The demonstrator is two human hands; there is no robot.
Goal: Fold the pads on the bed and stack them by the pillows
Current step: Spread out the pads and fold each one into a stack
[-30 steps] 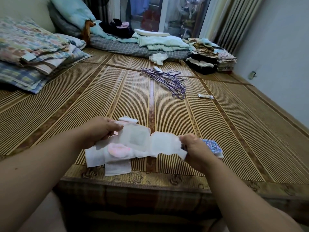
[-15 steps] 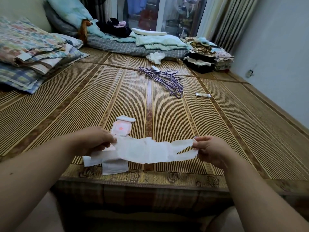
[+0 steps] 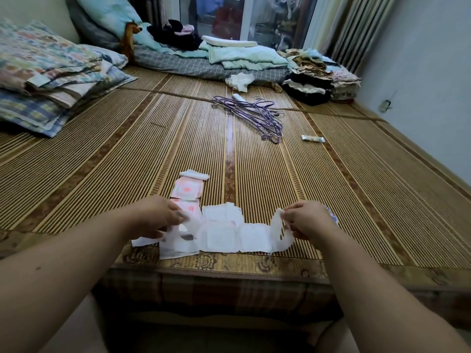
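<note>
1. A white pad (image 3: pixel 224 233) lies unfolded near the front edge of the bed (image 3: pixel 356 200), its long axis running left to right, parallel to that edge.
2. The left hand (image 3: pixel 158 216) pinches the pad's left end, fingers closed on the thin material, which is lifted slightly and looks partly see-through there.
3. The right hand (image 3: pixel 309 220) pinches the pad's right end between thumb and fingers; that end is raised and curls upward, while the middle sections rest flat on the mat.
4. Creases divide the pad into square sections along its length, and small wings stick out toward the far side at the middle.
5. A pink-patterned pad (image 3: pixel 187 191) lies just beyond the left hand, its long axis pointing away from the near edge toward the far side, with a small white folded piece (image 3: pixel 195 174) at its far end.
6. A bit of blue-patterned wrapper (image 3: pixel 332 217) peeks out from behind the right hand.
7. The pillows (image 3: pixel 51 72) are stacked at the far left, well apart from the pad.
8. Purple hangers (image 3: pixel 254 115) lie in the middle of the bed farther back, with a small wrapped packet (image 3: pixel 313 138) to their right.
9. Folded clothes (image 3: pixel 318 80) and bedding (image 3: pixel 242 57) sit along the far side.
</note>
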